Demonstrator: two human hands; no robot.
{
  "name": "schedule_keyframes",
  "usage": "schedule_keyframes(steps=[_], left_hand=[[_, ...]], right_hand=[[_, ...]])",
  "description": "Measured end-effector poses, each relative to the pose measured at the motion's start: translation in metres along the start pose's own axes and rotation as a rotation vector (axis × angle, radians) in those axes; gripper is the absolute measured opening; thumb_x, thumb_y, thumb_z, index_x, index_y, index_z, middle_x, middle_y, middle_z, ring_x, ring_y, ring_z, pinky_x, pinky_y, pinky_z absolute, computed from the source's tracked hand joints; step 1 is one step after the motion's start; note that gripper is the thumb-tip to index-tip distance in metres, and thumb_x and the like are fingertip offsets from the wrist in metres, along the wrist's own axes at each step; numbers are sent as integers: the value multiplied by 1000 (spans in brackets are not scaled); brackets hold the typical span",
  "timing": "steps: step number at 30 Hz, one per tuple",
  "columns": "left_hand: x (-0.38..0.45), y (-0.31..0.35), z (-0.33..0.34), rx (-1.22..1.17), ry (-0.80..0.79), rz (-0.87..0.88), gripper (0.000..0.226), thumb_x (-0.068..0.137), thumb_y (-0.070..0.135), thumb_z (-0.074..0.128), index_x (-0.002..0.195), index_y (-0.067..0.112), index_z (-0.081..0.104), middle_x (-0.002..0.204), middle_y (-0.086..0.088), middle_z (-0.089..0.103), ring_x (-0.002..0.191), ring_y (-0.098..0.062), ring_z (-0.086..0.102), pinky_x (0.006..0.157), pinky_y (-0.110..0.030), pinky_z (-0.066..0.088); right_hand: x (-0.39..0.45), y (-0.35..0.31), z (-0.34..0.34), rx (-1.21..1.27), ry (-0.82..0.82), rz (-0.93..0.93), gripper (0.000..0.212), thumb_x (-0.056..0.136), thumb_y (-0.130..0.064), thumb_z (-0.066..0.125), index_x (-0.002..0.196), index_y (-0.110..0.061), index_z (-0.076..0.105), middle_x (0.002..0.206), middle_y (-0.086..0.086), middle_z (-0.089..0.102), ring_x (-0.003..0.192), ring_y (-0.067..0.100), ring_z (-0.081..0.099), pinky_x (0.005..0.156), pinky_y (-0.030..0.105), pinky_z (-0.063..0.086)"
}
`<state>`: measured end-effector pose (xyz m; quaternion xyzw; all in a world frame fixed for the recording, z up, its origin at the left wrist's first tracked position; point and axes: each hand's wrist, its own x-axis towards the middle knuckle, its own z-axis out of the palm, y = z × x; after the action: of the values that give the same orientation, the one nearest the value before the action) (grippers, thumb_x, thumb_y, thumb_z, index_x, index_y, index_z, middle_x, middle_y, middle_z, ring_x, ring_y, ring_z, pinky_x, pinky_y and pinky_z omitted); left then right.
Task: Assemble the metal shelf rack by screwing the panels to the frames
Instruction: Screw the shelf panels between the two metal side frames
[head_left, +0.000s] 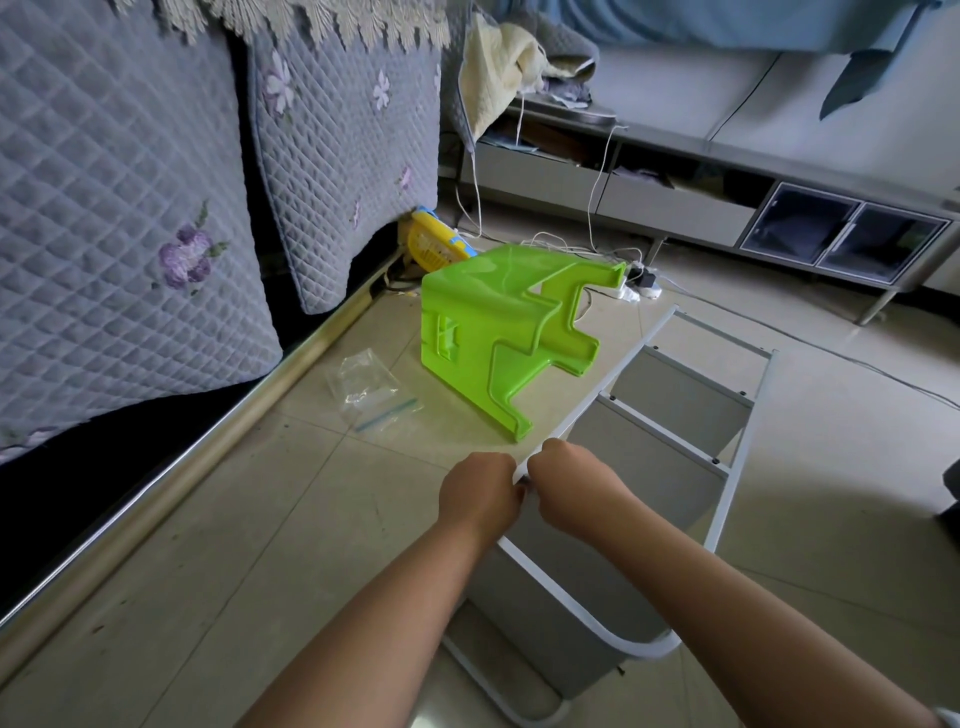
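Both hands, left (480, 491) and right (571, 486), curl side by side around the rack's (670, 415) thin white tubular frame (597, 395), its flat grey panels (685, 397) just beyond them, a glossy green stool (493, 332) tipped farther ahead.

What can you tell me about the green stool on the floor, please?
The green stool looks like glossy moulded plastic. It lies tipped on its side on the tiled floor, seat toward the sofa, stepped legs pointing right toward the rack. A rectangular cut-out shows in its side. One leg tip lies close to the rack's white frame; contact is unclear. Neither hand touches it.
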<state>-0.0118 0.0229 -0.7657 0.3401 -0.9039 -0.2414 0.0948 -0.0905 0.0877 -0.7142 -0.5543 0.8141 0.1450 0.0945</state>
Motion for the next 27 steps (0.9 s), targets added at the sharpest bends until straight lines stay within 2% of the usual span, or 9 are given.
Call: schedule_keyframes(steps=[3, 5, 12, 16, 20, 21, 23, 25, 27], left_hand=[[0, 0, -1, -9, -2, -9, 31, 92, 24, 47, 64, 12, 40, 96, -15, 64, 96, -33, 58, 62, -29, 30], [0, -1, 0, -20, -6, -24, 40, 91, 26, 48, 57, 15, 32, 78, -11, 60, 93, -33, 58, 60, -28, 28], [1, -1, 2, -80, 4, -75, 41, 89, 33, 51, 56, 15, 34, 56, 1, 37, 82, -31, 56, 57, -29, 28], [0, -3, 4, -78, 20, -84, 42, 89, 37, 53, 57, 17, 35, 58, 1, 41, 72, -27, 47, 58, -29, 29], [1, -3, 5, -23, 18, -33, 25, 90, 32, 51, 70, 18, 54, 85, -8, 63, 88, -28, 59, 62, -31, 36], [0, -3, 3, -6, 22, -3, 15, 90, 26, 50, 85, 18, 62, 95, -7, 64, 94, -27, 59, 66, -31, 40], [-2, -3, 2, 55, 33, 61, 28, 89, 18, 46, 114, 14, 58, 111, -5, 60, 104, -26, 55, 75, -32, 43], [-3, -2, 0, 84, 73, 136, 33, 89, 15, 44, 120, 10, 53, 119, -6, 56, 108, -27, 51, 79, -33, 42], [-4, 2, 0, 95, 106, 257, 38, 87, 16, 39, 119, 4, 56, 120, -11, 58, 109, -30, 54, 81, -35, 45]], right_hand=[[3, 1, 1, -29, -4, -11, 26, 90, 1, 39, 105, -1, 60, 66, 0, 24, 80, 24, 43, 49, 24, 30], [3, 2, 2, -43, 13, -23, 27, 90, 2, 39, 106, -2, 60, 66, 1, 23, 80, 24, 43, 57, 27, 34], [4, 13, 18, 76, 128, -49, 27, 92, -4, 40, 106, -6, 63, 92, 8, 43, 95, 29, 56, 66, 26, 36], [-1, 15, 25, 160, 164, -42, 26, 95, -13, 40, 111, -9, 61, 107, 10, 51, 98, 30, 57, 75, 30, 46], [-25, 31, 19, 265, 200, -46, 44, 97, -25, 40, 140, -17, 36, 126, 6, 51, 114, 25, 52, 92, 31, 42], [-36, 39, 21, 289, 272, -29, 44, 96, -24, 42, 140, -18, 38, 124, 4, 53, 112, 23, 54, 91, 30, 42], [-64, 58, 33, 389, 523, 35, 33, 94, -16, 48, 126, -11, 56, 110, 4, 62, 94, 20, 62, 82, 25, 46], [-91, 82, 60, 458, 808, 131, 21, 86, -5, 53, 100, -1, 69, 86, 9, 67, 72, 13, 62, 69, 18, 44], [-116, 99, 102, 524, 932, 273, 19, 80, -3, 53, 84, 5, 70, 74, 12, 66, 67, 15, 56, 65, 19, 43]])
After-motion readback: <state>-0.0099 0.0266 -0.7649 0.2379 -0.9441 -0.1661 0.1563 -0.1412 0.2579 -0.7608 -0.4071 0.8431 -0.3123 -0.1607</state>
